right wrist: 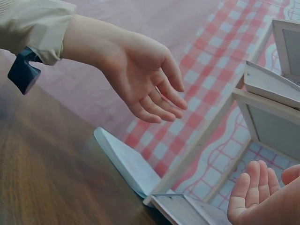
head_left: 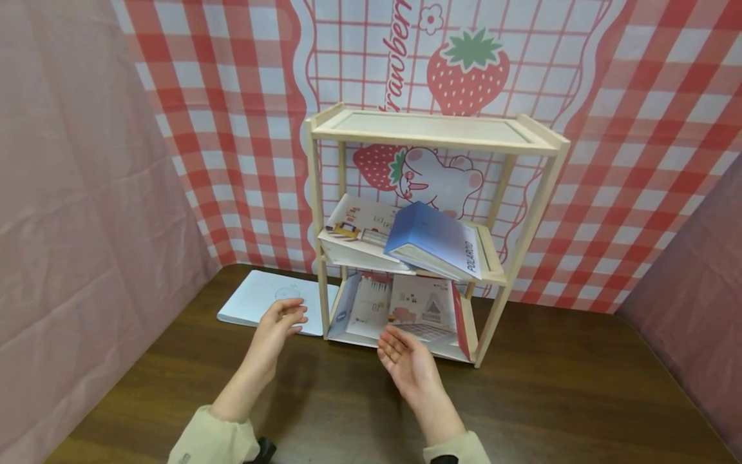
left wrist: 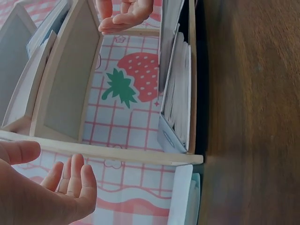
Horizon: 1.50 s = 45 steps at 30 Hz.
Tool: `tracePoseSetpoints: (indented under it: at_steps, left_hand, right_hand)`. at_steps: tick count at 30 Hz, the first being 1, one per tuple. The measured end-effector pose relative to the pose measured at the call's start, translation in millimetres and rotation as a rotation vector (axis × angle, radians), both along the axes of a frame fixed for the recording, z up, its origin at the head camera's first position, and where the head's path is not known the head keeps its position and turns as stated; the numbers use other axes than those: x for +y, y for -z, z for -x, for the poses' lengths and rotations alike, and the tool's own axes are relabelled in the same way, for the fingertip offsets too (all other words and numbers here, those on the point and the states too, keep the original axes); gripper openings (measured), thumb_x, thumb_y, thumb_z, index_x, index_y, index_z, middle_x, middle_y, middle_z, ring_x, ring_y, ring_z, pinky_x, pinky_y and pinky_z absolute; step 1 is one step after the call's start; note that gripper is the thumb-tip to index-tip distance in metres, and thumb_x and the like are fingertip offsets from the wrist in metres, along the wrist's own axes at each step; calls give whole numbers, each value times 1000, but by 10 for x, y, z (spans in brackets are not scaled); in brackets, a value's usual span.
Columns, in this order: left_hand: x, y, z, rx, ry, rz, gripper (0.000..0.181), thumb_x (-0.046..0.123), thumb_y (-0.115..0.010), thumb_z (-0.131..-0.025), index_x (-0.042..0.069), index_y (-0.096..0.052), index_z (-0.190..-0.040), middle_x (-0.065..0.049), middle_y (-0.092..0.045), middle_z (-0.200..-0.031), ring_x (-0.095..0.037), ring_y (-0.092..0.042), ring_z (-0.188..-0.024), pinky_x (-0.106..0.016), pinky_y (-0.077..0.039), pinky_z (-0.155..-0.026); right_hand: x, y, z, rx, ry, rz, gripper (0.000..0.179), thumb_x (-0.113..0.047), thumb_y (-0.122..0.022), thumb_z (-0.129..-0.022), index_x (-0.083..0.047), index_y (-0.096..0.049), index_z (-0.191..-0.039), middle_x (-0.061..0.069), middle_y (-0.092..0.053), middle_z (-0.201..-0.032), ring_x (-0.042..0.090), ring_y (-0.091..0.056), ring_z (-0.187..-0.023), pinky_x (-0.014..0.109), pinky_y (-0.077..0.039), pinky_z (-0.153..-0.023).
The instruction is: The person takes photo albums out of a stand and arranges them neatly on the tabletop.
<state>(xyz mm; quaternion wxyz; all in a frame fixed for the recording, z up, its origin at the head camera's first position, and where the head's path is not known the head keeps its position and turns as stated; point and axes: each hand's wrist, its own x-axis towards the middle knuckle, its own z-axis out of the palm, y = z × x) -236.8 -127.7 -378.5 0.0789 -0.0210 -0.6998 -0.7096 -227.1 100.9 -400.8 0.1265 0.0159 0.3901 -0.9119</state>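
Note:
My left hand (head_left: 275, 335) hovers in front of a pale blue book (head_left: 261, 293) lying on the table, its fingers loosely bent and holding nothing. My right hand (head_left: 414, 370) is palm-up before the bottom tier of a small wooden shelf (head_left: 435, 125), also holding nothing. On that tier lie picture-covered books (head_left: 426, 309), their lower edges partly hidden by the fingers. A blue album marked POLAROID (head_left: 435, 238) leans at a tilt on the middle tier, partly over a white illustrated book (head_left: 353, 225). Both wrist views show the hands apart from the books.
The brown wooden table (head_left: 551, 399) spreads around the shelf. Behind it hangs a red-and-white checked cloth (head_left: 255, 129) with strawberry prints. Pink curtains (head_left: 87, 225) close off both sides.

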Motion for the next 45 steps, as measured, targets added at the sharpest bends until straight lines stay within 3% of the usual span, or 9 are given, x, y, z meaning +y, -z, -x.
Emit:
tracePoseSetpoints:
  at_steps: [4,12,18,25,28,36,45]
  left_hand:
    - [60,-139,-73,-42,5,3,25,9,-44,-86,0,-46,-110,-15,-49,-103,-24,-50,-90,-32,-38,-80]
    - [124,-148,-62,-4,32,46,30,10,-45,-86,-1,-45,-113,-17,-49,-105,-18,-50,-87,-30,-38,-79]
    - [177,-190,-65,4,60,36,30,10,-44,-86,-2,-44,-113,-18,-47,-108,-23,-49,-91,-31,-39,-80]
    - [253,-248,-79,19,93,49,29,10,-45,-86,-1,-45,-112,-17,-48,-110,-27,-45,-103,-33,-37,-84]
    - [287,-266,-80,19,96,60,27,11,-46,-85,1,-47,-111,-15,-50,-109,-25,-47,-101,-34,-37,-85]
    - [383,-315,-75,50,115,51,28,10,-48,-84,1,-46,-111,-15,-51,-105,-23,-50,-96,-38,-39,-85]
    - [488,-400,-79,71,147,60,26,10,-47,-85,8,-48,-111,-9,-51,-106,-25,-50,-96,-35,-40,-83]
  right_hand:
    - [64,-19,8,14,12,11,22,-18,-33,-91,-6,-51,-92,4,-53,-87,16,-50,-82,28,-39,-80]
    - [193,-101,19,46,56,-3,25,-23,-31,-92,-7,-51,-92,3,-53,-86,14,-50,-81,27,-39,-79]
    - [303,-165,33,57,129,-9,26,-22,-30,-92,-6,-50,-91,4,-53,-85,15,-50,-80,26,-40,-78]
    - [420,-211,17,185,136,-97,30,-25,-25,-94,-6,-48,-95,3,-53,-87,15,-52,-82,26,-40,-79]
    - [473,-244,9,228,148,-145,29,-26,-26,-94,-5,-46,-98,3,-53,-88,15,-51,-84,27,-40,-81]
    - [626,-377,9,297,212,-240,35,-30,-31,-93,1,-42,-104,5,-54,-90,16,-53,-86,28,-41,-83]
    - [759,-546,3,349,240,-268,39,-31,-28,-93,4,-39,-106,5,-54,-92,16,-52,-87,29,-40,-84]
